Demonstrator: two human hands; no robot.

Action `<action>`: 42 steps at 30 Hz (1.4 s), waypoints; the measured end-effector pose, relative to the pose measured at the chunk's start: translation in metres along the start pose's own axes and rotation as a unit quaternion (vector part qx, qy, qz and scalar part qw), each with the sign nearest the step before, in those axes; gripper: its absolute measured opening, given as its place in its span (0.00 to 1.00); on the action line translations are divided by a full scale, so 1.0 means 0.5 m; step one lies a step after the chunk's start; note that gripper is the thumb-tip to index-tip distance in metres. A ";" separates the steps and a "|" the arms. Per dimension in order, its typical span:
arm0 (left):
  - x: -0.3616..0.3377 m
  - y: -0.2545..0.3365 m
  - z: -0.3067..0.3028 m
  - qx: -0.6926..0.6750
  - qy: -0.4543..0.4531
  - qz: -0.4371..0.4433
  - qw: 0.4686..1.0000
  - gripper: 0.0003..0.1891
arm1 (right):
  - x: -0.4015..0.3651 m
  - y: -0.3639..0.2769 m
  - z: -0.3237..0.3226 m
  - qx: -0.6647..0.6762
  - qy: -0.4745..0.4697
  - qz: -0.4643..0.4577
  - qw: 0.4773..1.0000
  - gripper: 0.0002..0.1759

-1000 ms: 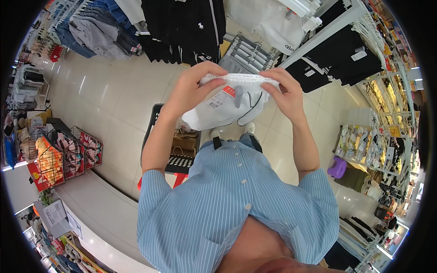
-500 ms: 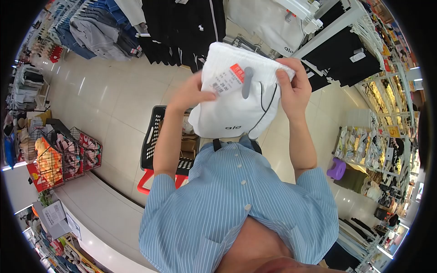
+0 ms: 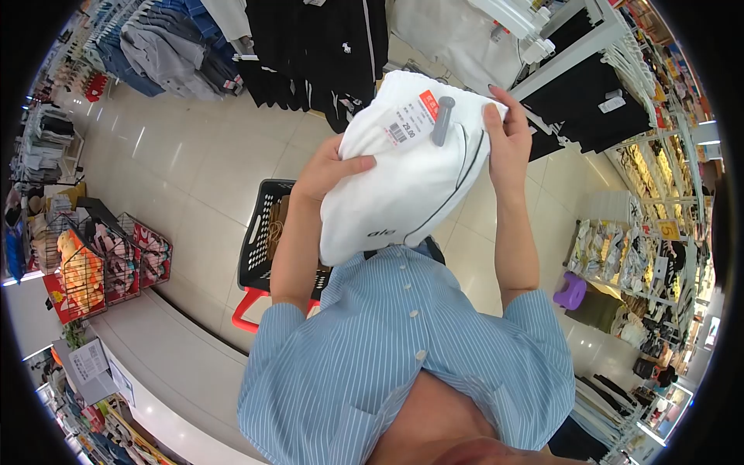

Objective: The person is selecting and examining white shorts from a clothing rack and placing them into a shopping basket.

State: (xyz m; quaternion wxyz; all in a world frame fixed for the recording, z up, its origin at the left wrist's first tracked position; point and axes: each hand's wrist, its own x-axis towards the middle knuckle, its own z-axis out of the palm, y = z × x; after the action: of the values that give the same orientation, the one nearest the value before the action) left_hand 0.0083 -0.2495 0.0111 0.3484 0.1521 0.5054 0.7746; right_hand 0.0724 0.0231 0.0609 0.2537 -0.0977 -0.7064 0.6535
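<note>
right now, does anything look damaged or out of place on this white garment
Nothing stands out. The white garment looks clean and untorn, held between the left hand and right hand. Its price tag and grey security tag sit near the top edge. The black basket below stands upright.

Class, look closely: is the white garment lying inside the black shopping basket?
No, the left hand and right hand hold the white garment up, clear of the black basket on the floor.
</note>
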 end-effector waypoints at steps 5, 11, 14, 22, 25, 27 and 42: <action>0.004 -0.024 0.009 -0.119 0.038 0.031 0.992 0.24 | -0.030 0.118 -0.001 0.187 -0.178 0.172 0.951 0.43; 0.000 -0.053 0.002 -0.217 0.108 0.083 0.967 0.22 | -0.159 0.192 0.033 0.237 -0.139 0.330 0.903 0.43; -0.003 -0.056 0.011 -0.283 0.108 0.095 0.948 0.22 | -0.199 0.211 0.029 0.285 -0.162 0.386 0.862 0.42; 0.003 -0.094 -0.023 -0.394 0.080 0.023 0.915 0.26 | -0.189 0.232 0.011 0.436 -0.192 0.350 0.807 0.40; -0.006 -0.097 -0.037 -0.388 0.045 0.009 0.921 0.28 | -0.140 0.121 0.043 0.272 -0.099 0.399 0.870 0.29; -0.002 -0.116 -0.049 -0.403 0.026 -0.006 0.915 0.29 | -0.122 0.136 0.029 0.258 -0.129 0.388 0.875 0.29; -0.015 -0.046 -0.050 0.055 -0.248 -0.140 0.957 0.43 | 0.030 0.110 -0.039 -0.034 -0.262 0.068 0.962 0.41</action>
State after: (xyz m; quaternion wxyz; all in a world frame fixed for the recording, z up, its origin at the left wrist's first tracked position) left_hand 0.0079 -0.2657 -0.0195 0.5589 0.2863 0.4614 0.6267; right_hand 0.0586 0.0541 0.0113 0.0117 0.0208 -0.7615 0.6478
